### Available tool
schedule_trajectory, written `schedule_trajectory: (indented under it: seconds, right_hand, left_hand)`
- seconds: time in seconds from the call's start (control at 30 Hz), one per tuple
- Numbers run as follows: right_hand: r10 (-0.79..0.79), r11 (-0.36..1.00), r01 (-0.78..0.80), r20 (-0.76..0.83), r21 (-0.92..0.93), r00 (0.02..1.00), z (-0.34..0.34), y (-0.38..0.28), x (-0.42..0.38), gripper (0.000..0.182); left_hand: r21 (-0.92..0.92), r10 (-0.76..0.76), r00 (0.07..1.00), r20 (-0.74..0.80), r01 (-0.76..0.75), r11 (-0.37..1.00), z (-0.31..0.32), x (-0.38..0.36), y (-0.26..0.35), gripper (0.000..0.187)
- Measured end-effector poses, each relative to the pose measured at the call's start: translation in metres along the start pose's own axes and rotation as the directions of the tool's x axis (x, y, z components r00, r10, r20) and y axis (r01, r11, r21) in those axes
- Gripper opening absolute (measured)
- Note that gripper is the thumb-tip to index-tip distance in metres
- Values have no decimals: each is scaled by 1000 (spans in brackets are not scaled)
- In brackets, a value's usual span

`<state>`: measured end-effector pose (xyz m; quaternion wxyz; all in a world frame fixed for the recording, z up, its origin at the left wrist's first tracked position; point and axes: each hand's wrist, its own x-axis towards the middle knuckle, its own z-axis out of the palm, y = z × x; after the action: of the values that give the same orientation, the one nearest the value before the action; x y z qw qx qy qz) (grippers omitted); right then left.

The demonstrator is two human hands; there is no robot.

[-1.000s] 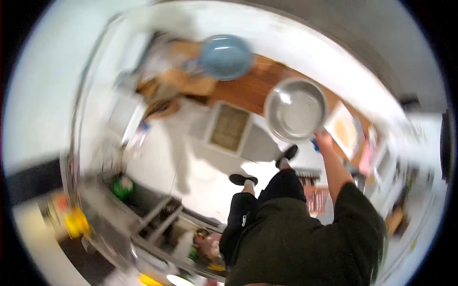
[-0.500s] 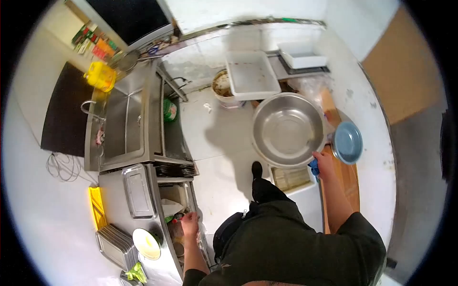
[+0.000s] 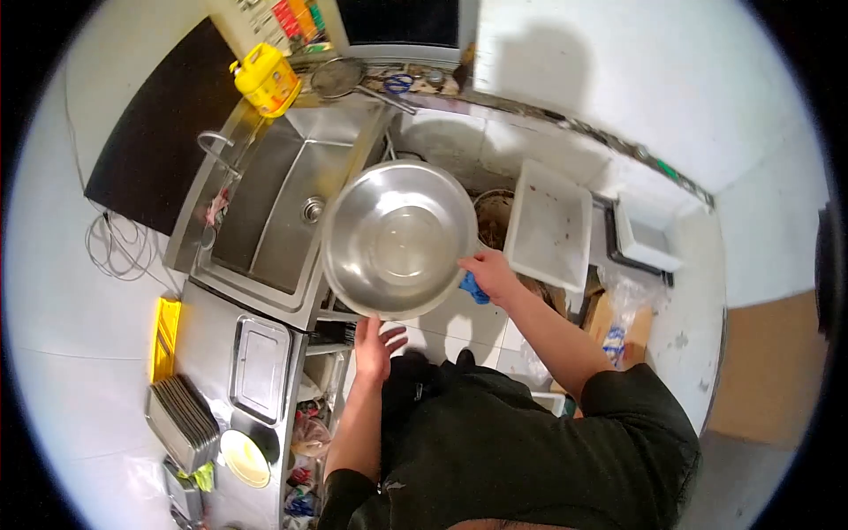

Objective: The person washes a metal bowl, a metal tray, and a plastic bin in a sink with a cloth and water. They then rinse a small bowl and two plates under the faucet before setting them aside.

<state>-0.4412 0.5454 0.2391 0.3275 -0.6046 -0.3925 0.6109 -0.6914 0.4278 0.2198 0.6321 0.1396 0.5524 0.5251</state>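
A wide steel basin (image 3: pixel 399 238) hangs in front of me, close to the right edge of the sink (image 3: pixel 278 203). My right hand (image 3: pixel 491 276) grips its right rim, with a blue cloth (image 3: pixel 474 289) bunched under the fingers. At the near rim is my left hand (image 3: pixel 375 352), its fingers apart and the fingertips at or just below the edge; whether they touch it I cannot tell. The inside of the basin shows bare, shiny metal.
A yellow jug (image 3: pixel 267 81) and a strainer (image 3: pixel 338 78) stand behind the sink. Stacked trays (image 3: pixel 183 422), a metal lid (image 3: pixel 261 368) and a pale bowl (image 3: pixel 245 458) are on the left counter. A white tub (image 3: pixel 552 225) lies at right.
The basin has moved left toward the sink with my right hand. My left hand has risen from the lower shelf to the basin's near rim. The view has turned left.
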Motion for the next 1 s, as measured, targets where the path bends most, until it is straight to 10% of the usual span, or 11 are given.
schedule_trajectory:
  seconds: [0.27,0.43,0.63,0.73,0.8,1.0]
  right_hand:
    - [-87,936,160,236,-313,968,115,-96,133,35]
    - [-52,786,275,383,-553,922,150,-154,217,41]
    - [15,785,231,391,-575,920,181,-274,289,35]
    - [-279,675,590,587,-443,760,204,-308,361,27]
    - [-32,870,289,538,-400,842,246,-332,426,25]
    - [-215,761,565,698,-319,683,304,-344,553,25]
  left_hand:
    - [-481,87,978,-191,-170,860,-23,143,82,22]
    - [-440,-20,925,-379,-161,883,-57,226,96,23]
    - [-411,-75,781,-620,-241,879,-67,280,124,23]
    - [-379,-129,787,-604,-141,914,-55,284,157,33]
    - [-413,-129,675,-727,-279,867,-61,325,135,34]
    - [-348,-206,513,-834,-198,916,-46,363,143,34]
